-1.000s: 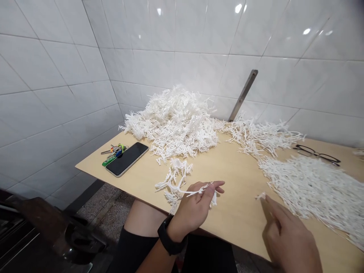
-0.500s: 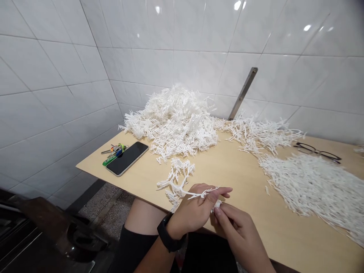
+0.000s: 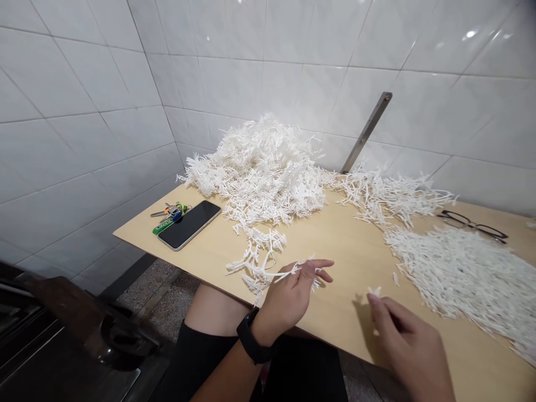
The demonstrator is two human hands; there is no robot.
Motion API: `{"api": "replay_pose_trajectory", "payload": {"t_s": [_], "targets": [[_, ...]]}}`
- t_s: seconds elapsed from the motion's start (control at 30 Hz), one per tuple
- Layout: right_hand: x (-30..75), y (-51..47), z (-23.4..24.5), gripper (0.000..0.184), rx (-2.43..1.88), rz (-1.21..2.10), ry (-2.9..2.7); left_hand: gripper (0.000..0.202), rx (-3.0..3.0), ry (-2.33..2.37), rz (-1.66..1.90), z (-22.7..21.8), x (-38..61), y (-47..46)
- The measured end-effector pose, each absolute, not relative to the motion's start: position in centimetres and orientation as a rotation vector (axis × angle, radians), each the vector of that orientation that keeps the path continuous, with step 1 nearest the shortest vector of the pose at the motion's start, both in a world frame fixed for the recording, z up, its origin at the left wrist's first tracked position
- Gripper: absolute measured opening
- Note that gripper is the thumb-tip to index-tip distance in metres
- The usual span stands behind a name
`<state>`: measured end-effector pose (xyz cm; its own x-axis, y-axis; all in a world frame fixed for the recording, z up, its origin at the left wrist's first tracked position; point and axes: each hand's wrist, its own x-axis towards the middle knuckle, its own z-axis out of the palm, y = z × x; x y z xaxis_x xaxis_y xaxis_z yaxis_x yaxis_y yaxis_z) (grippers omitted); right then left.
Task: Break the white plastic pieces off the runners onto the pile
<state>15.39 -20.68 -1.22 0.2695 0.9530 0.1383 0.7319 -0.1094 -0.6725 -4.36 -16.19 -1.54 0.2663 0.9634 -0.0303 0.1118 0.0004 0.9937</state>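
White branched piece [image 3: 263, 271] is being clamped under the thumb of the left hand [image 3: 288, 298], over the table [image 3: 330, 240] near its front edge; a light, steady grip is probably being called for, lest thin branches snap. A small scrap [image 3: 376, 291] is being pinched by the curled right hand [image 3: 412, 340], well apart, while a white heap [image 3: 268, 173] is being seen beyond.

The flat, pale wood-toned table [image 3: 345, 245] is passable between bare left hand [image 3: 291, 295] and bare right hand [image 3: 412, 340]. A tall white heap of branching sprigs [image 3: 268, 173] obstructs rearward; a low white sprig layer [image 3: 464, 273], rightward.
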Motion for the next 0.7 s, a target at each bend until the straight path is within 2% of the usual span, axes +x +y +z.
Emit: {"api": "replay_pose_trajectory", "payload": {"t_s": [0.1,0.17,0.43,0.63,0.7], "targets": [[17.8,-19.5,-1.0,0.05,-2.279,0.32,-1.399,0.061,1.387,1.069,0.94,-1.5,-4.4,-16.4],[18.4,-19.2,-1.0,0.05,-2.384,0.301,-1.354,0.06,1.408,1.032,0.925,-1.4,-4.6,-16.5],[16.7,-18.7,-1.3,0.036,-2.365,0.296,-1.381,0.057,1.489,0.89,0.883,-1.0,-5.2,-16.5],[18.3,-18.2,-0.6,0.051,-2.455,0.24,-1.344,0.06,1.453,0.879,0.892,-1.2,-5.1,-16.5],[17.9,-18.6,-0.6,0.049,-2.216,0.235,-1.401,0.062,1.468,0.886,0.885,-1.0,-5.2,-16.6]]}}
